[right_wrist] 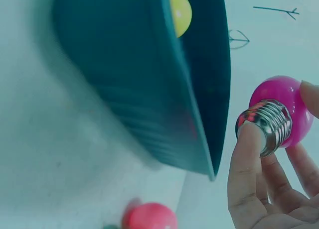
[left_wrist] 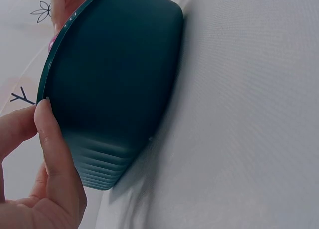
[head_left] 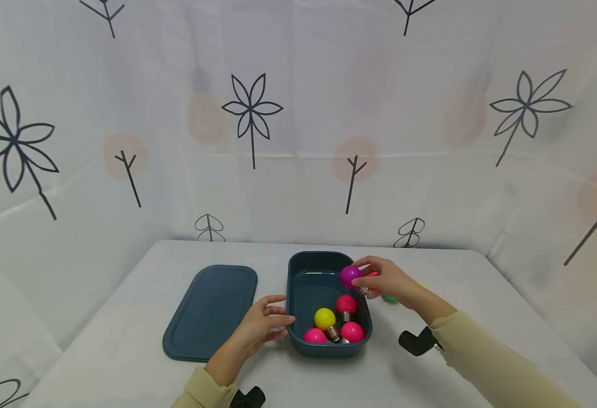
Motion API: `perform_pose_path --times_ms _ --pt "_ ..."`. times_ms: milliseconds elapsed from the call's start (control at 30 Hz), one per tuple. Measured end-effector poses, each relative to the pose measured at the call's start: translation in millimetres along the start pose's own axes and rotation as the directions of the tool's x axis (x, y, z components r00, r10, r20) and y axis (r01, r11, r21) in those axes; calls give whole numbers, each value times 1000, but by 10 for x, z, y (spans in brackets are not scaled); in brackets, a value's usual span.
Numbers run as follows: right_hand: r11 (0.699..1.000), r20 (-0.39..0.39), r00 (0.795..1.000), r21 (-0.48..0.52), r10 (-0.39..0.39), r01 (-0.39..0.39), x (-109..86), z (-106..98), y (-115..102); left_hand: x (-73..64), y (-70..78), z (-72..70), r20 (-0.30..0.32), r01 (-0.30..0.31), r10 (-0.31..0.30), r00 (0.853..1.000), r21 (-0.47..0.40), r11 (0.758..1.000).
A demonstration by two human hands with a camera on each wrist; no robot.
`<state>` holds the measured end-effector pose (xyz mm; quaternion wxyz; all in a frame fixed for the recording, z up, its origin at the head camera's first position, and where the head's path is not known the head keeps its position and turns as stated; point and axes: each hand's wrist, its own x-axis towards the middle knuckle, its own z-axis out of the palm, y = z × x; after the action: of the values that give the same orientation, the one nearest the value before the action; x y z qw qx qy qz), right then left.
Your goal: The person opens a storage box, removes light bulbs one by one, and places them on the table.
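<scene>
My right hand [head_left: 385, 280] holds a purple light bulb [head_left: 350, 276] over the right rim of a dark teal box [head_left: 303, 266]. In the right wrist view, fingers and thumb are around the bulb [right_wrist: 284, 104], its metal screw base facing the camera. My left hand [head_left: 263, 326] rests its fingertips on the box's left side; the left wrist view shows them at the rim [left_wrist: 41, 84]. Inside the box's near end lie a yellow bulb [head_left: 325, 318] and several pink-red bulbs [head_left: 346, 304].
A dark teal lid [head_left: 209, 311] lies flat on the white table [head_left: 135, 340], left of the box. Right of the box, partly hidden behind my right hand, are a red bulb [head_left: 374, 274], a green piece [head_left: 390, 298] and a bit of yellow. A patterned cloth [head_left: 298, 192] hangs behind.
</scene>
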<state>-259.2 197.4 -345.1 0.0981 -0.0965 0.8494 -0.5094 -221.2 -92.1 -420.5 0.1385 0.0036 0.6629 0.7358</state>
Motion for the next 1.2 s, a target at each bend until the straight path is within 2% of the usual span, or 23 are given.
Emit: perform_pose_path --times_ms 167,433,867,1200 --pt "1000 -17 1000 17 4 -4 -93 -71 45 -1 -5 -6 -2 -1 1 1000 3 1000" --pt "1000 -96 995 1 -14 14 -173 -144 163 -14 -2 -5 1 -6 6 1000 2 1000" --pt "999 -220 976 -52 2 -14 -218 -111 509 -39 16 14 -5 1 -1 1000 3 1000" --pt "986 -299 951 -121 76 -117 -192 -7 727 -41 29 20 -9 -2 2 1000 2 1000"
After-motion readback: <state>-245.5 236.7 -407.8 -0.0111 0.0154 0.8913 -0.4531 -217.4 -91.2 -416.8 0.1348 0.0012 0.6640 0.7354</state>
